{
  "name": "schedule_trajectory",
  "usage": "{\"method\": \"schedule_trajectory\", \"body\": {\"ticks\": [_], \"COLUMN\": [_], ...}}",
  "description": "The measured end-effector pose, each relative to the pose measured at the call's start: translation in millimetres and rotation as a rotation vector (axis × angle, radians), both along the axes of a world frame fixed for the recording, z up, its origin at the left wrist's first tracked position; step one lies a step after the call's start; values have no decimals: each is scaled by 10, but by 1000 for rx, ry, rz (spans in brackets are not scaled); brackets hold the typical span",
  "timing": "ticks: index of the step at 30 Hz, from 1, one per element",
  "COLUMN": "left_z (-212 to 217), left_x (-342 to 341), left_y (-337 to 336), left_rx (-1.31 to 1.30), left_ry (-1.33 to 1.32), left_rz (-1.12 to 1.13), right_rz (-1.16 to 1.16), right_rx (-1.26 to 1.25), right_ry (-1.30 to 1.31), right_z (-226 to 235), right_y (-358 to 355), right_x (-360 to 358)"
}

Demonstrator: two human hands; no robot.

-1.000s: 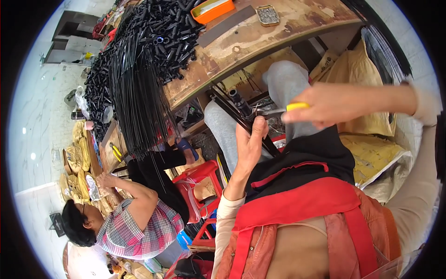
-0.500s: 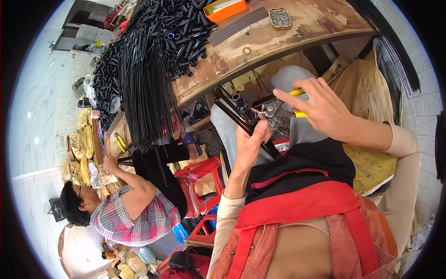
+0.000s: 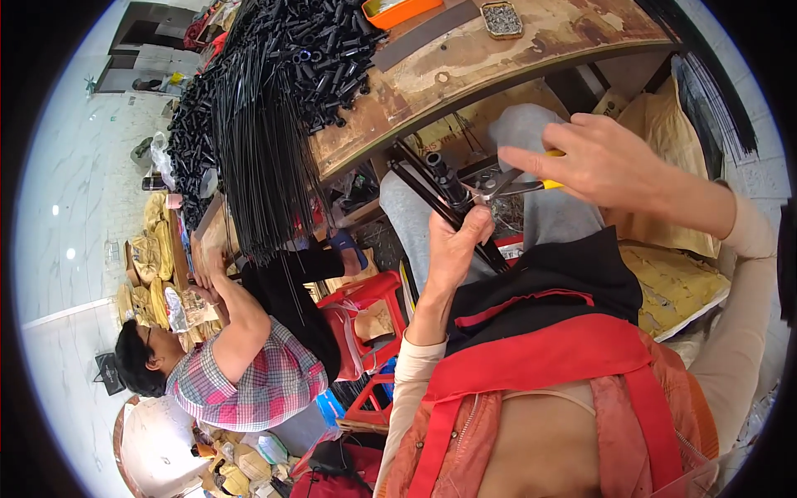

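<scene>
My left hand is closed around a black tubular part and a few long thin black rods, held at a slant over my lap. The tube's ringed end points up toward the bench. My right hand grips cutting pliers with yellow handles, its index finger stretched along one handle. The jaws sit at the side of the tube, just above my left thumb. Whether they bite on anything is too small to tell.
A wooden bench bears a heap of black tubular parts, a bundle of black rods, an orange tray and a small dish of metal bits. At left a co-worker sits near a red stool.
My right hand has shifted rightward with the pliers, and the handles look wider apart. My left hand and the tube moved slightly right. The co-worker's hands have come together higher up.
</scene>
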State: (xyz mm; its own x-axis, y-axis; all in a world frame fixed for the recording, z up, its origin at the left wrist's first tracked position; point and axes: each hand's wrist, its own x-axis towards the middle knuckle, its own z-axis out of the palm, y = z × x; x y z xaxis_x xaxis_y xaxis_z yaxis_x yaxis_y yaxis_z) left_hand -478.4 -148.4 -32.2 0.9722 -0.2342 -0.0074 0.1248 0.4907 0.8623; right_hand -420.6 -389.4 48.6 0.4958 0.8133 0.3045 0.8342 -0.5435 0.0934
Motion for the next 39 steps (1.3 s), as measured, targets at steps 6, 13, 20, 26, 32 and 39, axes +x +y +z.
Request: {"method": "schedule_trajectory", "body": {"ticks": [6, 13, 20, 26, 32, 39], "left_z": [-14, -17, 102, 183, 253, 216], "left_x": [-57, 49, -1, -39, -7, -42], "left_y": [140, 44, 83, 111, 206, 189], "left_rx": [-16, 123, -5, 51, 101, 176], "left_ry": [37, 57, 23, 3, 5, -45], "left_rz": [-101, 74, 4, -50, -163, -183], "right_rz": [-297, 30, -170, -76, -28, -168], "right_rx": [324, 304, 186, 349, 253, 224], "right_ry": [1930, 141, 1801, 860, 659, 1146], "right_z": [136, -169, 346, -75, 76, 254], "right_y": [199, 140, 170, 132, -22, -12], "right_x": [-250, -104, -44, -265, -258, -360]}}
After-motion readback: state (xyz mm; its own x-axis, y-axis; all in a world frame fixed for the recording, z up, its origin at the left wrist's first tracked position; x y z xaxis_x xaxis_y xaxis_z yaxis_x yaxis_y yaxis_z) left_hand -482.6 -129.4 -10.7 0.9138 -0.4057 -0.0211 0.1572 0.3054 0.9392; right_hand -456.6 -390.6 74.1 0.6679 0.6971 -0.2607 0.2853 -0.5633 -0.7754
